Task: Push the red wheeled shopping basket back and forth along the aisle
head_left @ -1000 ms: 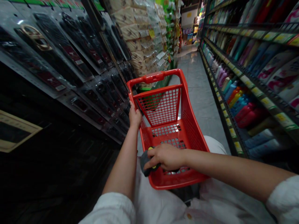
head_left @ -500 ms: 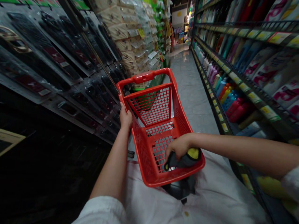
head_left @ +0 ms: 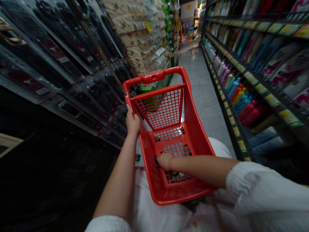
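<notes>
A red shopping basket (head_left: 202, 130) with lattice walls and floor stands in front of my body. My left hand (head_left: 133, 123) is closed on the upper part of its left side, the thumb and fingers against the rim. My right hand (head_left: 165, 161) reaches down inside the basket, low near the floor on the left. Its fingers are curled round a dark grey and yellow item (head_left: 174, 173), mostly hidden under the hand and forearm. The item's exact kind cannot be made out.
Packaged belts (head_left: 74, 87) hang on the left, with a metal rod among them. Beyond are stacked beige packages (head_left: 135, 42) with price tags. Shelves of colourful bottles (head_left: 243, 100) line the right side. A grey tiled floor (head_left: 196, 74) runs ahead.
My right hand has moved left and deeper into the basket, taking the dark grey and yellow item down near its floor. My left hand keeps its hold on the basket side.
</notes>
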The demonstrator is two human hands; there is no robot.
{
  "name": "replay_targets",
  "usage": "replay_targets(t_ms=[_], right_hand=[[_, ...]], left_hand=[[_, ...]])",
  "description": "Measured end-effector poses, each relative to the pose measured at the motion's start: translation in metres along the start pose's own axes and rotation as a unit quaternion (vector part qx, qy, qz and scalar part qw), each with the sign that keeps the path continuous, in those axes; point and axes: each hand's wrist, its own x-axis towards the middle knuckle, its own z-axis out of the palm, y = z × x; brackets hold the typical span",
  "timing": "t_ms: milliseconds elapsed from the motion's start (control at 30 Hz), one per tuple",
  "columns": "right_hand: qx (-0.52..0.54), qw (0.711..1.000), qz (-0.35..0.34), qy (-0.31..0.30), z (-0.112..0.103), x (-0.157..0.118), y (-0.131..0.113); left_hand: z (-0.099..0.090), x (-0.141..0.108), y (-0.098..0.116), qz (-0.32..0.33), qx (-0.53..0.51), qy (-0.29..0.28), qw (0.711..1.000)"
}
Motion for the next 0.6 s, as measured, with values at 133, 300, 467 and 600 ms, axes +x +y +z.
replay_targets(t_ms=[133,300,467,600], right_hand=[[-0.154,0.957,-0.138,-0.203,0.003,-0.022,-0.004],[-0.146,0.918,-0.268,-0.254,-0.02,-0.04,-0.011],[-0.109,0.902,-0.343,-0.239,-0.066,-0.064,-0.03],[-0.103,0.92,-0.292,-0.242,-0.066,-0.072,-0.039]], left_hand=[[-0.001,-0.002,-0.002,0.003,-0.004,-0.002,1.0],[-0.001,-0.002,-0.004,0.013,-0.02,-0.006,1.0],[0.002,-0.002,-0.001,0.02,-0.023,-0.006,1.0],[0.003,-0.002,0.001,0.011,-0.006,-0.011,1.0]])
